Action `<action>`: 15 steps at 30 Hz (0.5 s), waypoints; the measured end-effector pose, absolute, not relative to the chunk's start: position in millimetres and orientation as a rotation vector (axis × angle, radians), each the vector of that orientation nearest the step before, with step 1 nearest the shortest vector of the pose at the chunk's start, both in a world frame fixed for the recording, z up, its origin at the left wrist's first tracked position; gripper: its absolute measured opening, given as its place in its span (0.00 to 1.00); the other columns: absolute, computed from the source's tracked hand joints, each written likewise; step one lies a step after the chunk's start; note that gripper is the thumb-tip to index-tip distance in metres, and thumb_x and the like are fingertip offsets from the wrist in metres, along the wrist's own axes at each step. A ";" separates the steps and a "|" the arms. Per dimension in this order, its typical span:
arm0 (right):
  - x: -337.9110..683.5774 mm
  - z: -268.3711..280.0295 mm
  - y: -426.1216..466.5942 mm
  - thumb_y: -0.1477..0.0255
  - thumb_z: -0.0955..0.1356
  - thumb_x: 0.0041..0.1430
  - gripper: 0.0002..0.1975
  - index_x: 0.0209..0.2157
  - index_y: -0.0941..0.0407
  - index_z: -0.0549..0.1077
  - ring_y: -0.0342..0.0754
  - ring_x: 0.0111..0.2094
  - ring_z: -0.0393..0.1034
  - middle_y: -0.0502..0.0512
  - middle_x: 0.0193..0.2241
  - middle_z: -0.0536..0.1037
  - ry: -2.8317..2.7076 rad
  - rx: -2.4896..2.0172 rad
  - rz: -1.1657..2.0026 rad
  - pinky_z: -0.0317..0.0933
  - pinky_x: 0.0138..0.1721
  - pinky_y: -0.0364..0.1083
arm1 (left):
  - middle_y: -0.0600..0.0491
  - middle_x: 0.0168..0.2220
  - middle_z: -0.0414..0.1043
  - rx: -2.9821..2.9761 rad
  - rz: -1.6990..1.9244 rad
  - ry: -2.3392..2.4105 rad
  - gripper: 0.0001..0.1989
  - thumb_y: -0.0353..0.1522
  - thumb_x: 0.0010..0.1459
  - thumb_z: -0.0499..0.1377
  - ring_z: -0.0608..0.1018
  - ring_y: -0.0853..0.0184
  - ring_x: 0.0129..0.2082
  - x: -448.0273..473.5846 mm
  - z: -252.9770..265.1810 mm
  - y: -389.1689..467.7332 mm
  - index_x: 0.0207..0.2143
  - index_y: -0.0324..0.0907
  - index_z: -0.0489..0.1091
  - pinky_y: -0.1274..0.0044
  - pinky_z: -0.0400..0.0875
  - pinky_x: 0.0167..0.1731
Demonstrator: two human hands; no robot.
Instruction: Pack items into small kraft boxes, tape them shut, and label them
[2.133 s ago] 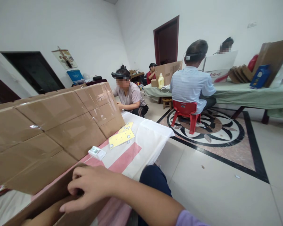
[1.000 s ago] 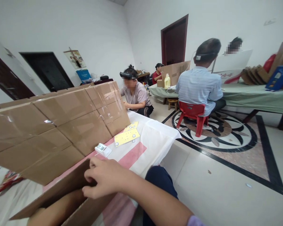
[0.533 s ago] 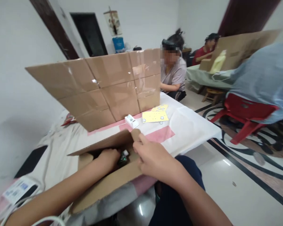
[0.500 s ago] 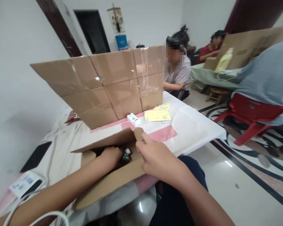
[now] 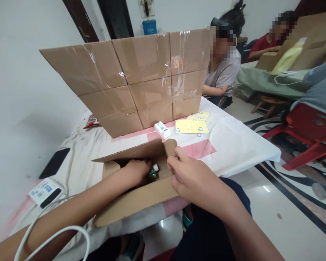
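Observation:
An open cardboard box [image 5: 141, 199] lies near the table's front edge with its flaps folded outward. My left hand [image 5: 137, 171] reaches inside it, fingers curled and their tips mostly hidden. Right beside those fingers is a small dark green shiny item [image 5: 151, 172] with a white cap-like piece [image 5: 155, 167]; whether the fingers hold it is unclear. My right hand [image 5: 186, 170] is closed on the box's right side, by the small end flap [image 5: 169, 146].
Beyond the box stand a taped cardboard partition [image 5: 149, 90], a small white device [image 5: 162, 129] and yellow patterned cards [image 5: 192, 126]. To the left lie a dark flat object [image 5: 54, 163], a white labelled box [image 5: 45, 192] and a white cable [image 5: 84, 232]. A co-worker [image 5: 222, 72] sits behind the partition's right end.
The camera view has shifted, so the table and box sit slightly differently in it. My left hand stays in the box beside the green item, and my right hand keeps hold of the box's side.

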State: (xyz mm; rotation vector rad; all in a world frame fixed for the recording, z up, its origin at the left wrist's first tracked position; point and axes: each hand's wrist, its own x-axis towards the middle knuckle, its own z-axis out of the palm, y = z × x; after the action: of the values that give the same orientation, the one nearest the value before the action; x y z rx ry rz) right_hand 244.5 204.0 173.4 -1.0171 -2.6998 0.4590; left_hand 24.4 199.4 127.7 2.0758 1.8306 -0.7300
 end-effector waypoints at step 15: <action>242.9 170.6 206.7 0.81 0.63 0.57 0.06 0.35 0.56 0.67 0.40 0.26 0.60 0.56 0.44 0.68 -2.671 -0.967 0.505 0.47 0.25 0.44 | 0.38 0.41 0.81 2.237 -0.655 1.772 0.17 0.39 0.62 0.55 0.82 0.49 0.41 15.0 133.2 208.8 0.47 0.39 0.76 0.65 0.74 0.39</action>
State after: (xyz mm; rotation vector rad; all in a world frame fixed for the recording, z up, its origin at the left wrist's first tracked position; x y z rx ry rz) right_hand 242.9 206.7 170.6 -0.9674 -2.6706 0.5053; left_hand 15.0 208.8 133.2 2.2368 1.7718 -0.6554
